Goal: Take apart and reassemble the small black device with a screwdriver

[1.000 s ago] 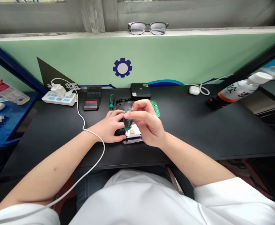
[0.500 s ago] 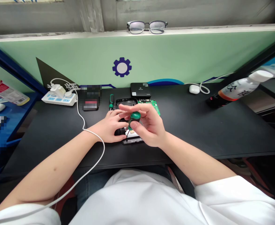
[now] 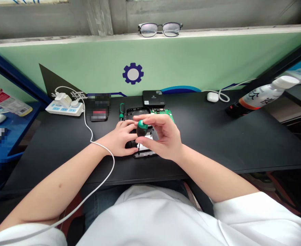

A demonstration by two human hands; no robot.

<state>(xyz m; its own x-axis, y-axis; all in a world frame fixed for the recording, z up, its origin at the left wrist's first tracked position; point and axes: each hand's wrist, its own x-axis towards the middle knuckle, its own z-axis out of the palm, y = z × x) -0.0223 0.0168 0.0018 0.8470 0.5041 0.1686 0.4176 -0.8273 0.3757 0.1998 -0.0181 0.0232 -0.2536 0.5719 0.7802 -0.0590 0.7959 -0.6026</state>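
Right hand (image 3: 164, 136): green-and-black screwdriver (image 3: 141, 130) pinched by the handle between thumb and fingers, shaft pointed down at near left part of black casing (image 3: 145, 154); tip contact cannot be told | Left hand (image 3: 120, 139): fingers spread, laid at casing's left side | Second screwdriver (image 3: 122, 111) laid beyond left hand | Circuit board (image 3: 169, 113) partly hidden behind right hand

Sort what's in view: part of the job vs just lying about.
Likely part of the job:
screwdriver in the right hand
black casing at the left hand
green circuit board
second screwdriver, unheld

Apparently just lying about:
glasses on the ledge
white-capped bottle
power strip
black box (role unclear)
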